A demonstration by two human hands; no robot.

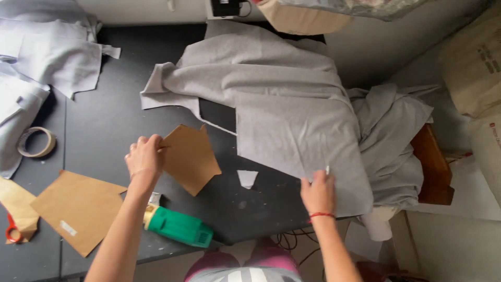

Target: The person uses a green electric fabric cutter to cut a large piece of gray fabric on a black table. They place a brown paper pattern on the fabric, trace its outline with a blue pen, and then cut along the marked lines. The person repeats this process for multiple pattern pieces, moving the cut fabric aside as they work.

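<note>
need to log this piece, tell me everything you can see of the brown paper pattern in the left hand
The pattern is a flat piece of brown kraft-like paper or thin card, cut with straight edges, a point at the bottom and a small notch at the top. It looks uncreased and lies low over the dark table, tilted. The left hand pinches its left edge. A small grey scrap lies just right of it, apart; the grey cloth lies beyond.
</note>
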